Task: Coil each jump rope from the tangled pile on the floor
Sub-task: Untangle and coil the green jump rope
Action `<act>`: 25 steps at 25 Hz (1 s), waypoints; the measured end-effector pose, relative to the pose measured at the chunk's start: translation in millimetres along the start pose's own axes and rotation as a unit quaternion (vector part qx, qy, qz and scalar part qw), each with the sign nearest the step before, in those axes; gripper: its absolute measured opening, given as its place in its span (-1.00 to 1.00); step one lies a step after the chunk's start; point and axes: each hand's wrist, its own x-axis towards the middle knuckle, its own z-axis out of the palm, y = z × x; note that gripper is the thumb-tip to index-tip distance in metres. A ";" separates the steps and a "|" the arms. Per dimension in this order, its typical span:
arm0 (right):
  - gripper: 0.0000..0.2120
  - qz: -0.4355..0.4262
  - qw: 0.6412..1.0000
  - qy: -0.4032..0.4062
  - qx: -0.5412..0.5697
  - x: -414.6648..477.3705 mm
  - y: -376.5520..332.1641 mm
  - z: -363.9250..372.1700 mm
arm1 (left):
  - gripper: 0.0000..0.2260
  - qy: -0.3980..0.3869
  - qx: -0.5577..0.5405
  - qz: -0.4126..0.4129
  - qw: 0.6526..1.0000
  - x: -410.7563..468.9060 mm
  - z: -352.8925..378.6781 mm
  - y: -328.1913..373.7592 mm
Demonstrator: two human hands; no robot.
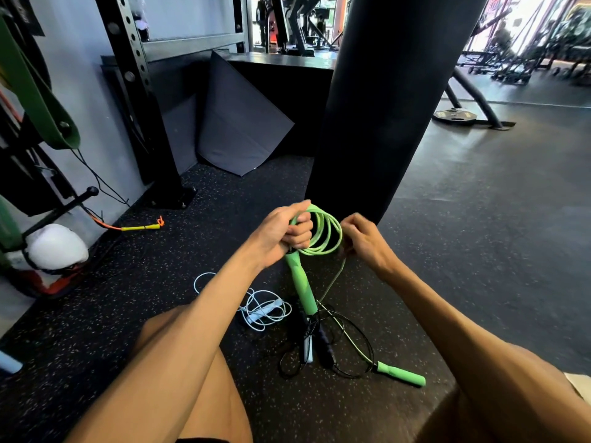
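No lettering, brand or number reads clearly. Round dark metal weight plate [454,116] bears pale markings, too small to make out. Reddish sign [491,9] at top right: blurred.

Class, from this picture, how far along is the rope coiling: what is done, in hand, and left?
Done: no rope is fully coiled. In hand: the green rope; the left hand grips its loops, the right hand pinches the cord, its far handle lies on the floor. Left: the white rope and black rope, tangled on the floor.
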 end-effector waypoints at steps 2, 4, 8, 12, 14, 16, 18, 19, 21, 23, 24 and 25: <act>-0.85 0.068 0.992 -0.106 -0.011 -3.0 11.4 2.4 | -0.64 0.032 -0.071 0.020 0.997 0.4 -5.0 4.5; -0.90 0.092 0.973 -0.188 -0.101 -5.3 27.5 7.8 | -0.63 0.047 -0.127 0.038 0.990 0.2 -9.9 7.3; -0.89 0.103 0.974 -0.162 -0.117 -8.5 24.3 12.9 | -0.64 0.110 -0.151 0.074 0.980 1.1 -18.0 8.8; -0.83 0.093 0.991 -0.068 0.063 -8.1 -26.5 -8.4 | -0.65 0.239 -0.109 0.118 0.958 2.0 -35.0 14.4; -0.78 0.068 0.988 -0.050 0.130 -3.8 -41.2 -21.9 | -0.65 0.271 -0.096 0.126 0.950 1.2 -37.7 13.6; -0.77 0.050 0.989 -0.049 0.131 -3.5 -42.8 -26.2 | -0.66 0.266 -0.089 0.123 0.952 0.3 -35.3 10.8; -0.79 0.048 0.994 -0.044 0.091 -6.9 -36.8 -22.0 | -0.66 0.242 -0.102 0.107 0.959 -1.2 -32.7 9.7; -0.81 0.050 0.996 -0.037 0.067 -8.2 -31.2 -18.6 | -0.66 0.224 -0.110 0.097 0.964 -2.1 -32.0 9.9; -0.84 0.063 0.998 -0.010 0.010 -9.1 -18.6 -12.6 | -0.65 0.178 -0.122 0.078 0.973 -4.2 -30.7 11.5; -0.88 0.072 0.994 0.013 -0.085 -7.2 -3.9 -9.4 | -0.63 0.120 -0.144 0.059 0.980 -7.0 -27.4 13.7; -0.90 0.073 0.988 0.009 -0.139 -6.2 3.1 -7.6 | -0.63 0.091 -0.156 0.055 0.982 -8.4 -25.6 15.3; -0.91 0.071 0.980 -0.005 -0.187 -5.9 8.6 -5.2 | -0.64 0.066 -0.168 0.055 0.982 -9.4 -24.1 16.7</act>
